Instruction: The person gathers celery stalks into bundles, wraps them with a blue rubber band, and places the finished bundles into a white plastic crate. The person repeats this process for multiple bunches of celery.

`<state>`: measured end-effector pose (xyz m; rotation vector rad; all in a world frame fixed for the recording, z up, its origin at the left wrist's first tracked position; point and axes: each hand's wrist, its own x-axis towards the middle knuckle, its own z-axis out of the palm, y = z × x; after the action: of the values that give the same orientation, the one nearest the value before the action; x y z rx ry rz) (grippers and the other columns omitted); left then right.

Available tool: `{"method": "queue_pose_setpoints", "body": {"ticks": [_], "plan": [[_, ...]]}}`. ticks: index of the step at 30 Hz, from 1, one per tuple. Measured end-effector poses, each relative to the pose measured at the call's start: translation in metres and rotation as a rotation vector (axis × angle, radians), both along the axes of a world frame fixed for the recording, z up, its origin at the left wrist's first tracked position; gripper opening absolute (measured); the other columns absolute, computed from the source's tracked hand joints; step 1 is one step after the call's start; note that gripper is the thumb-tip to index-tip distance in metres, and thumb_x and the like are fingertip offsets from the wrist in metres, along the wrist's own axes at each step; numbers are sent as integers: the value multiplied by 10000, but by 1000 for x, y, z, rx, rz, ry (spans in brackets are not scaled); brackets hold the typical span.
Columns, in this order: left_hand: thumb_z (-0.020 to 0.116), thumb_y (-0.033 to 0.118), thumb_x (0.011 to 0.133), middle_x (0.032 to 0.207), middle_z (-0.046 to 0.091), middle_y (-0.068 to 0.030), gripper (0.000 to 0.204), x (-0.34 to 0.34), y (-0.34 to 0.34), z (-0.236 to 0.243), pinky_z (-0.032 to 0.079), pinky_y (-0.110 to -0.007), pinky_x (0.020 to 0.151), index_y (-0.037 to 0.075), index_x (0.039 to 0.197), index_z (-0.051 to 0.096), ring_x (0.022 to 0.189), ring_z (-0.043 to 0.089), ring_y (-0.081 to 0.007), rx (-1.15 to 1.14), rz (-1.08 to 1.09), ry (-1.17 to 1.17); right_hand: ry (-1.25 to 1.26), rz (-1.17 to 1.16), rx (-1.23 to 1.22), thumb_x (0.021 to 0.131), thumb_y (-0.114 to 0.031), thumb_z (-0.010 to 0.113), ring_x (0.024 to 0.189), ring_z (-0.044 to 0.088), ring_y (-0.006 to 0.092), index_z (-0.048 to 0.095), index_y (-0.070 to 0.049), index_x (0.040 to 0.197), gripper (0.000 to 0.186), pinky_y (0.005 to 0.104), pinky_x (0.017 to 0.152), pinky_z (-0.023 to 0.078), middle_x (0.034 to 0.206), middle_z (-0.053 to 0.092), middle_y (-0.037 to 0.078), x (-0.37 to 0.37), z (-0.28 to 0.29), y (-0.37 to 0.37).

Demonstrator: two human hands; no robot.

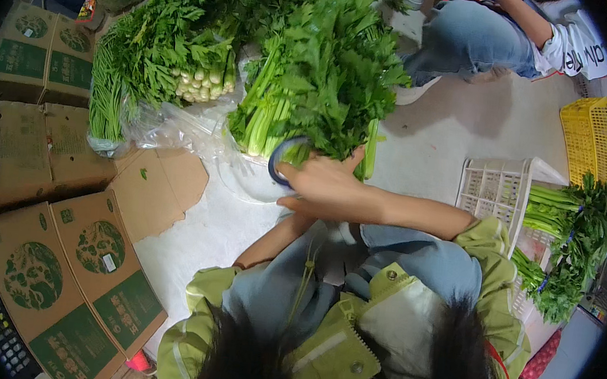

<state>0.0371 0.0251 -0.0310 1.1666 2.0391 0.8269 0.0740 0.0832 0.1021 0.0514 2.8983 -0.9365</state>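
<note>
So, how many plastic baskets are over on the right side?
2 in view: a white basket holding leafy greens, and a yellow basket just beyond it. Others may be hidden.

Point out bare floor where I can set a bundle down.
The widest free patch is the pale floor between the large celery bunch, the other person's jeans and the white crate. A smaller one lies between the cardboard sheet and your left sleeve. Upper left is crowded with heaped greens.
</note>
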Motion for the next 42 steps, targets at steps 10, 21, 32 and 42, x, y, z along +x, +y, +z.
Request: {"method": "queue_pose_setpoints", "body": {"ticks": [10,21,32,42], "plan": [[730,91,785,966,657,-57,303,-34,-6,3,499,-277,764,-10,1044,611,847,611,-125,516,464,-730,-86,-373,-158,824,-304,676,534,553,236,715,-29,803,279,342,529,405,610,602,123,77,-17,145],[747,105,764,961,671,-73,367,-47,-1,29,522,-293,779,-8,1089,619,856,632,-161,228,248,-1043,85,-66,-59,854,-168,538,937,594,357,613,-52,1076,262,415,777,492,1024,634,177,43,-174,141],[694,196,813,1022,641,-88,433,-45,-4,-5,501,-335,847,-11,1173,574,937,618,-207,123,359,-1311,-60,-331,-89,837,-132,547,961,581,368,597,-64,1152,326,406,859,468,1133,589,224,6,-150,132],[652,438,843,933,653,-58,490,-4,14,27,455,-324,840,2,1065,614,904,600,-220,71,419,-157,400,-43,219,761,-160,651,926,608,351,513,48,1171,481,459,774,497,960,620,182,-27,-43,-14]]}}
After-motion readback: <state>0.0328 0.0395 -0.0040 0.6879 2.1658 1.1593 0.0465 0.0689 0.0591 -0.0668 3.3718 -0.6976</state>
